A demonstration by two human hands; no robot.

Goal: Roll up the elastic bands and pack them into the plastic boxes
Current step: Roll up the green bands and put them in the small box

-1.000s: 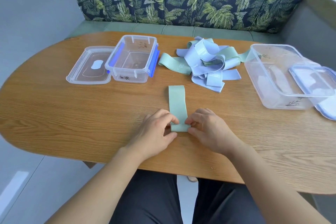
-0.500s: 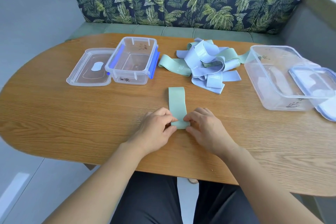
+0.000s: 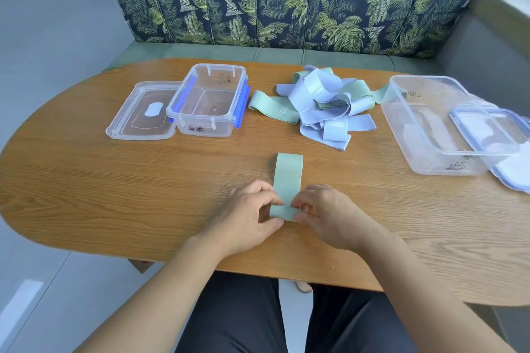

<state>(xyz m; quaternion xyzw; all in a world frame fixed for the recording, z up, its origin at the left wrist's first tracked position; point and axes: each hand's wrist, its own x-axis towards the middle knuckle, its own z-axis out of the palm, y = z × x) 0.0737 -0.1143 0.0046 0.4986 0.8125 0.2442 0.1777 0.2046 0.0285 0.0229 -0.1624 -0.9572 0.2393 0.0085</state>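
**A:** What were the fingers (image 3: 266,191) doing?

**B:** Those of the left hand (image 3: 246,218) and right hand (image 3: 327,215) were curled, pinching the near end of the green band (image 3: 288,172) lying flat on the counter (image 3: 114,186).

**A:** How would it handle?

**B:** Light, soft and springy, I'd judge. A roll would loosen unless it was held by its edges.

**A:** Obstacles?

**B:** None close. The pile of bands (image 3: 321,103), small box (image 3: 208,100) and big box (image 3: 424,126) lay well beyond.

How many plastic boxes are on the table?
2. The small box sits at the back left; the big box sits on the right.
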